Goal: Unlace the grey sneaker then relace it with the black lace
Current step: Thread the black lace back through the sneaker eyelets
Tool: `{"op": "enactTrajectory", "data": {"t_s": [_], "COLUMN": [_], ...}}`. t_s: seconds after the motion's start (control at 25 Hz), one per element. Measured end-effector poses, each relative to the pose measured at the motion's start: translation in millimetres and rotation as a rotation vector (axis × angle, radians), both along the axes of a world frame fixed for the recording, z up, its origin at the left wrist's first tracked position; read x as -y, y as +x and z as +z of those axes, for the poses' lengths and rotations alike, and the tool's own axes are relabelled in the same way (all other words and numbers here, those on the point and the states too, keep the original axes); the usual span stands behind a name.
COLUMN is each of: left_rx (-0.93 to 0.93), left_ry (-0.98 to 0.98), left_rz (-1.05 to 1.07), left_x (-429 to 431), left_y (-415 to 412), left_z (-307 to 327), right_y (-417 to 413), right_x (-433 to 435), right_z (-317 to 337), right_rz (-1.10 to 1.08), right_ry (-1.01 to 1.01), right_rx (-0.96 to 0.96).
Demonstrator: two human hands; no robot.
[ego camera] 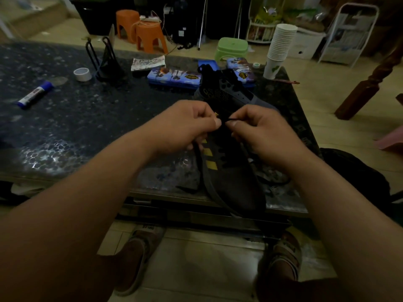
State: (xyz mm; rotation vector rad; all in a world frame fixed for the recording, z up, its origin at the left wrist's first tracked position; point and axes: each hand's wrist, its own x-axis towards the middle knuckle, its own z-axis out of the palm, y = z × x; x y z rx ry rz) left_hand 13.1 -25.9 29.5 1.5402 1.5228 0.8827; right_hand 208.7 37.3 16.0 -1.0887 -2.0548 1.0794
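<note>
**both grips pinching the black lace over the sneaker's eyelet rows**

the grey sneaker (231,184) lies on the counter (87,118) directly beneath the grips, toe toward the person and heel beyond the knuckles. the left grip (183,125) is clenched, thumb against forefinger, with a strand of the black lace (233,120) trailing down from under it. the right grip (261,131) pinches a short stretch of the same lace just beside the left thumb. the two grips are almost touching. dark crossings show on the rows nearer than the grips. whether the lace is being drawn out or fed in cannot be told.

to do this step well, judging from the layout:
- hold the lace close to its tip so it stays stiff at the eyelet.
- steady the eyelet edge with the left grip and pull with the right.
- draw slack one row at a time and keep the strand flat.
- keep the loose ends lying either side of the shoe from snagging under the sole.

three gold stripes (207,158) below the left grip are the shoe's only visible marking, and no wording can be read there. the blue-capped stick (35,94) far left of the left grip carries a label too blurred to read. print on the blue tins (174,77) beyond the grips is also illegible.
</note>
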Motion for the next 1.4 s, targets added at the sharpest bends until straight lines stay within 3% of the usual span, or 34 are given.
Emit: {"op": "enactTrajectory", "data": {"t_s": [0.08, 0.28, 0.36, 0.44, 0.52, 0.6, 0.64, 0.68, 0.76, 0.84, 1.0, 1.16, 1.28, 1.4], "left_rx": [0.014, -0.010, -0.017, 0.054, 0.102, 0.052, 0.011, -0.021, -0.051, -0.051, -0.114, -0.434, -0.364, -0.065], "left_ry": [0.003, 0.050, 0.021, -0.036, -0.075, -0.061, -0.040, -0.013, 0.064, 0.129, 0.203, 0.116, 0.044, -0.105], "left_rz": [0.017, 0.073, 0.051, 0.036, 0.030, -0.023, -0.053, -0.073, -0.065, -0.002, 0.116, 0.099, 0.218, 0.291], "left_x": [-1.1, -2.6, -3.0, -2.6, -1.7, -0.5, -0.7, -0.9, -2.7, -5.2, -9.7, -9.1, -8.3, -7.1], "left_y": [-11.8, -23.8, -21.2, -21.9, -20.1, -9.0, -1.3, 6.3, 17.4, 21.5, 18.8, 14.7, 11.4, 8.3], "left_z": [-0.5, -3.3, -3.6, -5.7, -9.9, -13.3, -14.3, -14.4, -14.5, -13.3, -14.2, -26.7, -38.1, -45.7], "right_y": [9.3, 24.2, 32.8, 44.6, 56.3, 56.9, 49.3, 38.2, 17.9, 8.4, 18.6, 24.2, 19.0, 11.0], "right_x": [-6.7, -15.2, -19.0, -27.2, -28.3, -19.3, -11.2, -2.1, 9.8, 9.1, -2.1, -12.1, -7.9, -4.1], "right_z": [-0.9, 15.1, 19.8, 15.7, 9.2, 2.7, 3.3, 5.3, 4.5, -0.6, -6.9, -10.9, -16.2, -21.9], "right_rz": [-0.113, -0.064, -0.113, -0.238, -0.305, -0.252, -0.168, -0.054, 0.144, 0.112, 0.063, -0.049, -0.017, 0.004], "right_ry": [-0.107, -0.470, -0.514, -0.495, -0.371, -0.049, 0.084, 0.131, 0.012, -0.095, -0.103, -0.099, -0.131, -0.101], "right_rx": [-0.099, -0.687, -0.751, -0.636, -0.239, 0.182, 0.224, 0.179, 0.025, -0.009, 0.114, 0.127, 0.120, 0.121]}}
